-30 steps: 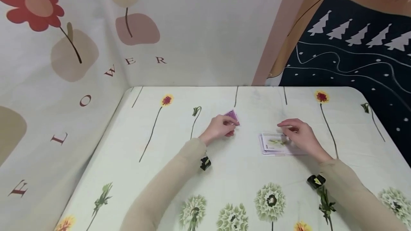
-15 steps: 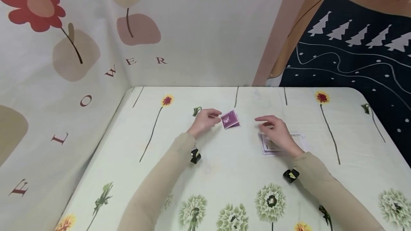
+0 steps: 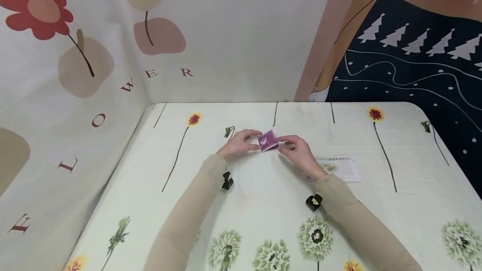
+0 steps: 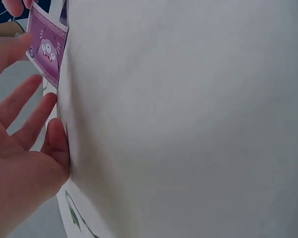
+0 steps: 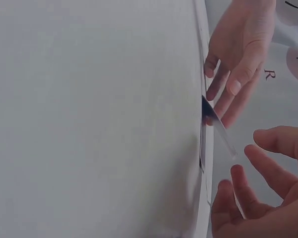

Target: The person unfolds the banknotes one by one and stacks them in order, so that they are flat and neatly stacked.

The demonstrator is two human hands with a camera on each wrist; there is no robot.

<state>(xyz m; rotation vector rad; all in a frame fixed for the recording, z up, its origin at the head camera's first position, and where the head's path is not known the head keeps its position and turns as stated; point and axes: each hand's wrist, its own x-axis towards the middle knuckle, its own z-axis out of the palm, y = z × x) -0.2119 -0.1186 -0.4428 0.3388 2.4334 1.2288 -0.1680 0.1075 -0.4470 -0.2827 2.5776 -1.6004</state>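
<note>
A small purple folded paper note (image 3: 268,141), printed with a three-eyed monster, lies at the back middle of the table, its upper flap raised at an angle. My left hand (image 3: 241,143) is at its left side, fingers spread and fairly straight; in the left wrist view the fingertips (image 4: 49,99) are right by the note's edge. From the right, my right hand (image 3: 299,154) reaches in with index finger and thumb close to the note's right edge. In the right wrist view its fingers (image 5: 241,181) are loosely bent and parted, just below the raised flap (image 5: 223,134).
A stack of pale paper notes (image 3: 340,168) lies to the right, partly behind my right hand and wrist. The table (image 3: 263,204) has a flower-printed cloth. White fabric (image 3: 233,32) with flower prints hangs behind and at the left; dark tree-printed fabric (image 3: 406,66) hangs at the right.
My left hand has let go of the purple note and drawn back to its left side. My right hand has moved left from over the pale stack to the purple note.
</note>
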